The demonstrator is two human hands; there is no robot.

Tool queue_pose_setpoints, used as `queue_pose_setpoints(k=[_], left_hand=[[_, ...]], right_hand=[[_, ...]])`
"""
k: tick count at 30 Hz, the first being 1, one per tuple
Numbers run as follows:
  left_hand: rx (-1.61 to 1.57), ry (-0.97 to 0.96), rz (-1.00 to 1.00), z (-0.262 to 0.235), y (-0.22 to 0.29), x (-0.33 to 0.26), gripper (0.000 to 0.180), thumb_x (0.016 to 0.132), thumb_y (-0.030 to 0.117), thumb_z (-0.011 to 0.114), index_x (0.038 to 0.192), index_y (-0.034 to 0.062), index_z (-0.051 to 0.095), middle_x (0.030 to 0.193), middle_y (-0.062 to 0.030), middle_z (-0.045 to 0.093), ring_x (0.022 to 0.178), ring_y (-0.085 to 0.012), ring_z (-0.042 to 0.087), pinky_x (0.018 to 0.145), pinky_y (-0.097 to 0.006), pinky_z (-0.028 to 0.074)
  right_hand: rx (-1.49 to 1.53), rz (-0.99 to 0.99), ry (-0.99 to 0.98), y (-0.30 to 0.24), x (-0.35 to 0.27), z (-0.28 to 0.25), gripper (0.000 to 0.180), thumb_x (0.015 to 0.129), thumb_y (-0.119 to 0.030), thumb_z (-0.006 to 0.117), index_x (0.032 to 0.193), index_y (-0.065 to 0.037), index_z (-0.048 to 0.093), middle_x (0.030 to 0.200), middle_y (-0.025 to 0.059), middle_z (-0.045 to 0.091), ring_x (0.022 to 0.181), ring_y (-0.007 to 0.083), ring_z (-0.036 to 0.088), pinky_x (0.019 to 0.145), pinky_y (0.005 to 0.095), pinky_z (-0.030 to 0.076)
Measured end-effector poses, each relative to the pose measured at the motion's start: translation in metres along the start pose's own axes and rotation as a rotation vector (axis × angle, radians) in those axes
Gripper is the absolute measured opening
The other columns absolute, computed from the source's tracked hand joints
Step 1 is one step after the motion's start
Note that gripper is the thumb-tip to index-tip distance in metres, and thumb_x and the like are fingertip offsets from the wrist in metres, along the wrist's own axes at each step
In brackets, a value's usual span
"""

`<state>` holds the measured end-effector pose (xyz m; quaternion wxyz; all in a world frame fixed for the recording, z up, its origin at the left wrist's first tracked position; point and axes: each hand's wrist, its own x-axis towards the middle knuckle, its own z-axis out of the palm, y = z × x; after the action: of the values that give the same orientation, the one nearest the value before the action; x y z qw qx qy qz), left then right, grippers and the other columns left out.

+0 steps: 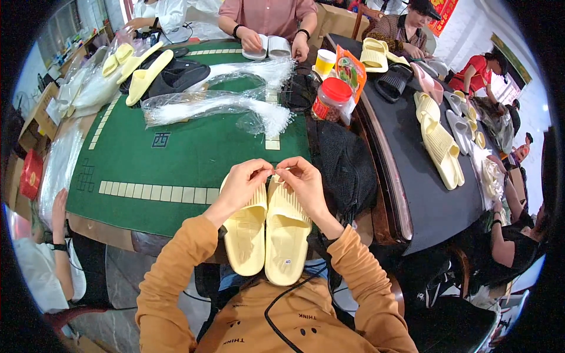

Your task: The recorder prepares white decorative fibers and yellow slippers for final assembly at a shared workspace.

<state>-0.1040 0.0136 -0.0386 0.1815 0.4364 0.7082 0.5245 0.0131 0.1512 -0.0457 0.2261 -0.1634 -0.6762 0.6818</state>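
A pair of pale yellow slide slippers rests side by side at the near table edge, heels toward me and ribbed straps away. My left hand lies over the left slipper's strap, its thumb and fingertips pinched together. Close against it, my right hand pinches too, above the right slipper's toe. The fingertips of both hands meet between the two toes. Whatever they hold there is too small to make out.
Bundles of thin white plastic strips lie in clear bags on the green table mat. More slippers are heaped far left. A red-lidded jar and black mesh cloth stand right. Beyond, co-workers handle slippers at a dark table.
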Motion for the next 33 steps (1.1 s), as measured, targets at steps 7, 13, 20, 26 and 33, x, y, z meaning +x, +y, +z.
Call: queue_pose_setpoints(k=[7, 13, 20, 26, 33], left_hand=[[-0.013, 0.013, -0.005, 0.001, -0.001, 0.001, 0.015, 0.093, 0.009, 0.059, 0.101, -0.0017, 0.065, 0.082, -0.0051, 0.065, 0.073, -0.0094, 0.058, 0.066, -0.026, 0.048], [-0.011, 0.019, -0.004, 0.001, 0.0, -0.001, 0.013, 0.091, 0.007, 0.059, 0.099, -0.002, 0.064, 0.08, -0.0057, 0.063, 0.068, -0.0106, 0.054, 0.062, -0.027, 0.044], [-0.001, 0.005, 0.019, 0.001, 0.005, -0.001, 0.008, 0.089, 0.003, 0.058, 0.094, -0.0031, 0.061, 0.077, -0.0071, 0.059, 0.066, -0.0127, 0.052, 0.06, -0.028, 0.043], [0.054, -0.022, 0.092, 0.002, 0.009, 0.002, 0.007, 0.089, 0.002, 0.059, 0.092, -0.0029, 0.06, 0.075, -0.0101, 0.058, 0.066, -0.0155, 0.053, 0.061, -0.03, 0.044], [0.022, 0.051, 0.016, 0.003, -0.01, 0.0, 0.018, 0.089, 0.0, 0.059, 0.107, 0.0005, 0.061, 0.097, -0.0079, 0.063, 0.075, -0.0134, 0.058, 0.066, -0.026, 0.048]], right_hand=[[-0.011, -0.035, 0.018, 0.005, 0.001, 0.001, 0.008, 0.088, -0.007, 0.067, 0.094, -0.002, 0.066, 0.079, -0.0008, 0.065, 0.067, 0.0029, 0.058, 0.059, 0.0193, 0.048], [-0.036, -0.033, -0.004, 0.002, 0.0, 0.004, 0.009, 0.087, -0.007, 0.068, 0.094, -0.002, 0.066, 0.078, 0.0003, 0.065, 0.067, 0.0045, 0.059, 0.059, 0.0209, 0.049], [-0.061, -0.082, -0.019, 0.011, 0.004, 0.0, 0.013, 0.084, -0.008, 0.071, 0.091, -0.001, 0.062, 0.08, 0.0004, 0.064, 0.074, 0.0066, 0.06, 0.066, 0.0226, 0.05], [-0.186, -0.198, -0.044, 0.01, 0.006, -0.002, 0.013, 0.084, -0.008, 0.071, 0.091, 0.0, 0.063, 0.082, 0.003, 0.065, 0.074, 0.0082, 0.061, 0.067, 0.0247, 0.051], [-0.319, -0.231, -0.057, -0.003, 0.0, -0.004, 0.022, 0.084, -0.004, 0.066, 0.106, -0.001, 0.062, 0.103, 0.0084, 0.063, 0.086, 0.0137, 0.065, 0.073, 0.0279, 0.052]])
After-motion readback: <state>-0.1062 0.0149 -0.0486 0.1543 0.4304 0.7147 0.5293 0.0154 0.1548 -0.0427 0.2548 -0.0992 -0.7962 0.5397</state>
